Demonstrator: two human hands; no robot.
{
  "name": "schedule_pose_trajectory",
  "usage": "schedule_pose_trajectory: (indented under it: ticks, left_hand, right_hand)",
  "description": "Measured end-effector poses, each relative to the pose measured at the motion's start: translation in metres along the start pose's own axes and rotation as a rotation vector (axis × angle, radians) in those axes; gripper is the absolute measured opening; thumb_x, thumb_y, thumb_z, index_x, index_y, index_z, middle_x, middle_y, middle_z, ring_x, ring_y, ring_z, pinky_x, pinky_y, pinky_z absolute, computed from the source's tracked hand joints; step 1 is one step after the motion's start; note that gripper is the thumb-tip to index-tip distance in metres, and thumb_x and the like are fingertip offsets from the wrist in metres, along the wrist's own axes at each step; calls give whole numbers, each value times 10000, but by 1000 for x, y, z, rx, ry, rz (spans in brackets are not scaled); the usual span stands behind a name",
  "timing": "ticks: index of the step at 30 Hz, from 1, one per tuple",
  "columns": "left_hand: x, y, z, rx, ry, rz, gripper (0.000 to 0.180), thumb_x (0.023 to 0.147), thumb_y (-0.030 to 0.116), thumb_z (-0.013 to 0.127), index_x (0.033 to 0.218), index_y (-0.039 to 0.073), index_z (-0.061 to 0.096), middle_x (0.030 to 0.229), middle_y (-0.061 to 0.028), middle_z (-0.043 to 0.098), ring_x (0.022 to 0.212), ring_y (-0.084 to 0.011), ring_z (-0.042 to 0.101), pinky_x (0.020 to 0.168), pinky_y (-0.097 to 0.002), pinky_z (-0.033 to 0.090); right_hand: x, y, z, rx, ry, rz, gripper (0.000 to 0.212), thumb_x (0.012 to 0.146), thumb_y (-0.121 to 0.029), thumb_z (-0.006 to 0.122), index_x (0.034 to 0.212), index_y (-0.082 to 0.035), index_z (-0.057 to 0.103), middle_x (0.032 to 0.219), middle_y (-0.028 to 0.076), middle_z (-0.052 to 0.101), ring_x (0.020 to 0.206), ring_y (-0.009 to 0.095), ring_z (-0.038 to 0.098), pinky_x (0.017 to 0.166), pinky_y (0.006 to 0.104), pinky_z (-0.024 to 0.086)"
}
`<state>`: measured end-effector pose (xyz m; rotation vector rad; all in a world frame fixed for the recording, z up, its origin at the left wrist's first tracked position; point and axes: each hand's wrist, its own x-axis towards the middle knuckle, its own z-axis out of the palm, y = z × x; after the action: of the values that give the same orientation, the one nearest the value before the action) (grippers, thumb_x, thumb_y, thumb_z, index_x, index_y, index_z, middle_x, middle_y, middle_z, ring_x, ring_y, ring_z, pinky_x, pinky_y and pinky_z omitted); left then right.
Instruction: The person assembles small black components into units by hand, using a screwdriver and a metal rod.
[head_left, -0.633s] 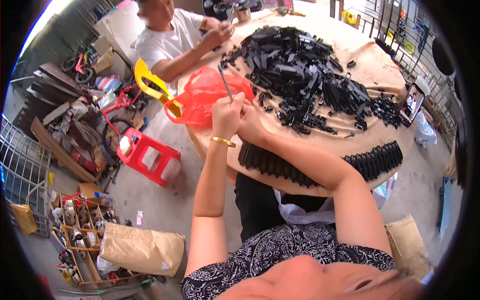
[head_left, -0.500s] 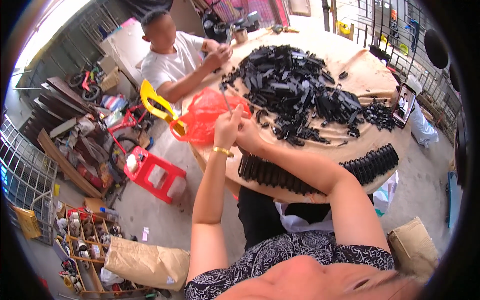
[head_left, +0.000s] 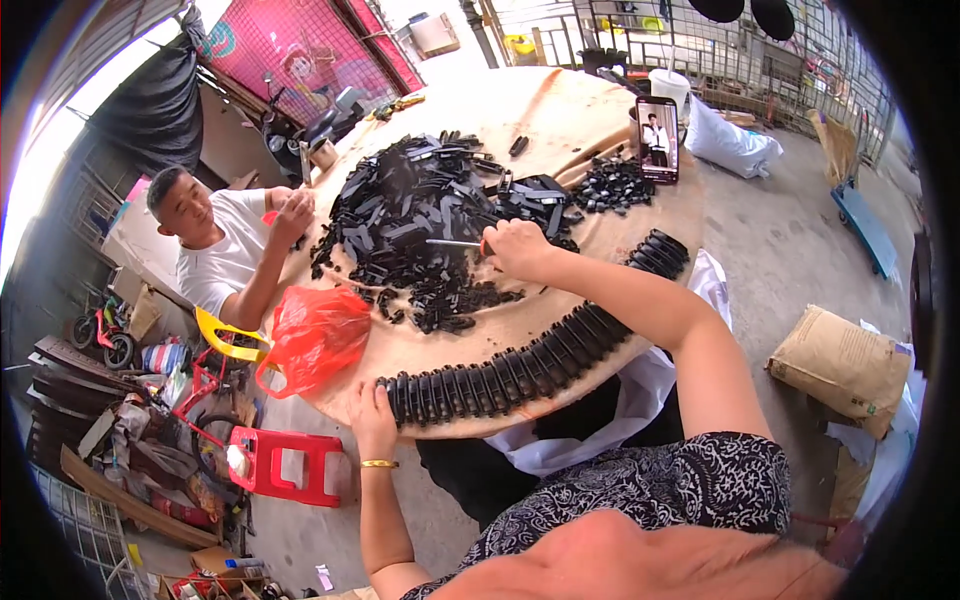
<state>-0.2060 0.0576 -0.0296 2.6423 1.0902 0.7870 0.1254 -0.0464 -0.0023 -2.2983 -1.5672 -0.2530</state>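
Observation:
A long curved row of matching black plastic parts (head_left: 505, 385) lies along the near edge of the round table. My left hand (head_left: 373, 422), with a gold bangle at its wrist, has its fingers closed on the black part at the row's left end. Over the pile of loose black plastic pieces (head_left: 415, 215), my right hand (head_left: 517, 249) grips a screwdriver (head_left: 455, 243). Its metal shaft points left, and a bit of red handle shows by my fingers. An orange-red plastic bag (head_left: 318, 335) sits beyond my left hand, at the table's left edge.
Across at the left, another person in a white shirt (head_left: 215, 250) works with raised hands. A phone (head_left: 657, 140) stands upright at the far right of the table, near a smaller black heap (head_left: 610, 186). A red stool (head_left: 290, 467) and a carton (head_left: 840, 370) are on the floor.
My hands were together in front of the bag and have parted. The left came down to the row's end; the right moved right with the screwdriver. The view has turned to the right.

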Motion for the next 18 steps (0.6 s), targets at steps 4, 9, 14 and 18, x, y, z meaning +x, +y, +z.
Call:
schedule_pose_trajectory:
  ticks: [4,9,14,18]
  left_hand:
    - [-1,0,2,-100,25,-30,253,845,145,469,1005,-35,546,1052,-210,520,994,-349,475,886,-391,365]
    - [2,8,3,-289,21,-126,198,834,84,489,992,-32,511,960,-183,545,941,-283,530,834,-343,408]
    - [2,7,4,-556,111,-193,217,850,63,489,1037,-31,432,953,-151,552,856,-203,564,791,-300,430]
    - [11,16,2,-680,338,-176,187,874,60,470,1038,-16,421,974,-121,554,825,-176,574,766,-273,440]
  right_hand:
    - [-4,7,0,-82,79,-88,364,688,-334,677,865,-43,548,862,109,562,840,263,550,691,347,472]
    - [-9,20,-9,-145,291,-272,363,655,-319,694,862,-78,518,850,67,521,863,208,499,641,315,450]
    - [-31,-10,-13,118,37,-482,174,725,-216,618,768,-54,570,783,93,572,765,234,594,636,336,490]
    - [-34,-22,-5,-2,-137,-311,185,744,-191,595,781,-10,577,820,126,595,788,254,602,669,346,486]
